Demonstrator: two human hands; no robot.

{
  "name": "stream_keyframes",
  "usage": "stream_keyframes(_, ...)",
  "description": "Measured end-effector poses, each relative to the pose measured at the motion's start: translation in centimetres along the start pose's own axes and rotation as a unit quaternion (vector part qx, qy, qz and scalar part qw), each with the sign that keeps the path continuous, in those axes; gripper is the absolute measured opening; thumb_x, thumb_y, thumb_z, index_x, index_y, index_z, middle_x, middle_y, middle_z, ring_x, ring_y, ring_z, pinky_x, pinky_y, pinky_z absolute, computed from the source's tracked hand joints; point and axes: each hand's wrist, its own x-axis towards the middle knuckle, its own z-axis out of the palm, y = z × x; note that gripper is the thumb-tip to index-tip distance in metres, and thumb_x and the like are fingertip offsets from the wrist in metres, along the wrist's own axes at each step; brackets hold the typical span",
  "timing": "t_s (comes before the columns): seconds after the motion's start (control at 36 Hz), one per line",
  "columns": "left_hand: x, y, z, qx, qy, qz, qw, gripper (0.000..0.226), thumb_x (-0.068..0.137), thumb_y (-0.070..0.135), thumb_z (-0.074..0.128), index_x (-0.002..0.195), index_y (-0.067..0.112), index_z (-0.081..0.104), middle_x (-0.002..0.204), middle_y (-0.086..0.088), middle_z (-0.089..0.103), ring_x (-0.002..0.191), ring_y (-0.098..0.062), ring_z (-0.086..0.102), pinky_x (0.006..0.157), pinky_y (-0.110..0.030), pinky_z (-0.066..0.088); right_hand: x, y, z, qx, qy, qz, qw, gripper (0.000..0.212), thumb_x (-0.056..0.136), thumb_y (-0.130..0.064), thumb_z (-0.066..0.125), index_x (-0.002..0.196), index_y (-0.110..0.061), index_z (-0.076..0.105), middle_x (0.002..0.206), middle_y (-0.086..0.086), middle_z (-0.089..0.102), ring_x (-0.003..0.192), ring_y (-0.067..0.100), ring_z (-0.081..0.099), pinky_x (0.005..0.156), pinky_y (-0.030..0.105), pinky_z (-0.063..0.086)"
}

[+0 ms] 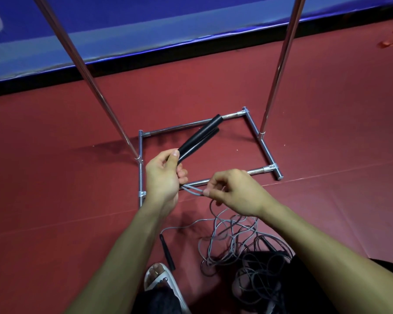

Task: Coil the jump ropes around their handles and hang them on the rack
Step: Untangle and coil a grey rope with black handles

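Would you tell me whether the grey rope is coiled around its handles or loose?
Loose: the handles in the left hand are bare, the right hand pinches the grey rope, the rest tangled on the floor.

Curled grip in left hand (pixel 162 177), pinch in right hand (pixel 236 191).

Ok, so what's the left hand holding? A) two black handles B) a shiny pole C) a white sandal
A: the left hand grips two black handles together, while the right hand pinches the grey rope coming out of them.
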Motion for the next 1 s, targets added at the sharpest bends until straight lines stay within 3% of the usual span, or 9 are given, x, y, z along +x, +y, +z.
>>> stream_keyframes(0.06,-0.3,0.0,0.1,0.025,-0.015,0.02,0.999,0.016,0.101,0.007,0.046,0.091,0.009,0.058,0.058,-0.001,0.034,0.046,-0.01,0.034,0.039,-0.018,0.029,0.0,0.0,0.1,0.011,0.03,0.002,0.999,0.024,0.089,-0.037,0.068,0.078,-0.016,0.069,0.07,0.001,0.07,0.067,0.017,0.066,0.065,0.024,0.048)
stream_keyframes(0.14,-0.7,-0.2,0.2,0.089,-0.062,0.092,0.99,0.018,0.1,0.009,0.049,0.088,0.015,0.061,0.051,0.006,0.039,0.046,-0.01,0.036,0.042,-0.02,0.031,0.1,-0.8,-0.1,-0.068,0.252,-0.145,0.955,0.03,0.09,-0.036,0.06,0.072,-0.012,0.063,0.071,0.0,0.064,0.068,0.018,0.056,0.069,0.032,0.045)
stream_keyframes(0.22,-0.7,-0.6,-0.3,0.192,-0.158,0.171,0.953,0.014,0.093,0.027,0.052,0.087,0.027,0.065,0.049,0.01,0.043,0.045,-0.013,0.038,0.047,-0.023,0.033,1.0,-1.9,-2.0,-0.106,0.331,-0.235,0.908,0.031,0.088,-0.041,0.062,0.095,-0.012,0.067,0.097,0.002,0.065,0.093,0.02,0.057,0.086,0.03,0.044)
stream_keyframes(0.31,-1.2,-0.4,-0.5,0.265,-0.233,0.192,0.916,0.016,0.089,0.029,0.049,0.087,0.034,0.065,0.049,0.01,0.047,0.048,-0.012,0.041,0.052,-0.026,0.034,1.8,-1.3,-4.1,-0.23,0.163,-0.15,0.948,0.055,0.082,-0.072,0.047,0.112,-0.029,0.066,0.117,0.0,0.065,0.113,0.026,0.056,0.098,0.045,0.042)
stream_keyframes(0.39,-1.8,-0.3,-0.3,0.292,-0.239,0.214,0.901,0.015,0.09,0.023,0.048,0.089,0.029,0.062,0.054,0.018,0.054,0.05,-0.001,0.046,0.055,-0.02,0.038,1.5,-0.6,-4.4,-0.172,-0.02,-0.071,0.982,0.046,0.086,-0.07,0.041,0.073,-0.029,0.056,0.07,-0.002,0.063,0.074,0.023,0.056,0.066,0.038,0.044)
stream_keyframes(0.5,-2.1,-0.3,0.2,0.176,-0.233,0.173,0.941,0.016,0.092,0.017,0.048,0.09,0.015,0.064,0.055,0.009,0.047,0.048,-0.01,0.036,0.048,-0.023,0.031,1.5,-0.6,-4.5,-0.046,-0.015,-0.092,0.995,0.031,0.095,-0.044,0.053,0.08,-0.017,0.061,0.058,-0.001,0.062,0.052,0.013,0.058,0.057,0.03,0.045)
stream_keyframes(0.58,-2.2,-0.3,0.4,0.146,-0.226,0.154,0.951,0.017,0.091,0.016,0.048,0.088,0.012,0.064,0.056,0.005,0.041,0.049,-0.011,0.032,0.045,-0.025,0.029,1.6,-0.5,-5.2,0.018,-0.071,-0.062,0.995,0.025,0.094,-0.039,0.059,0.084,-0.017,0.064,0.063,-0.002,0.065,0.051,0.011,0.058,0.054,0.025,0.044)
stream_keyframes(0.72,-2.1,-1.1,0.4,0.166,-0.205,0.141,0.954,0.017,0.091,0.022,0.05,0.084,0.016,0.063,0.051,0.009,0.037,0.047,-0.012,0.032,0.047,-0.026,0.027,1.5,-0.3,-5.6,-0.027,-0.11,-0.051,0.992,0.022,0.094,-0.041,0.061,0.081,-0.023,0.059,0.068,0.003,0.068,0.047,0.01,0.06,0.048,0.017,0.042)
stream_keyframes(1.0,-3.7,-1.2,1.2,0.105,-0.22,0.039,0.969,0.017,0.103,0.011,0.041,0.088,0.008,0.046,0.054,0.001,0.036,0.044,-0.008,0.027,0.042,-0.022,0.023,1.5,-0.3,-5.5,-0.128,-0.115,-0.072,0.982,0.031,0.095,-0.047,0.054,0.072,-0.027,0.051,0.062,-0.004,0.061,0.047,0.002,0.052,0.052,0.024,0.04)
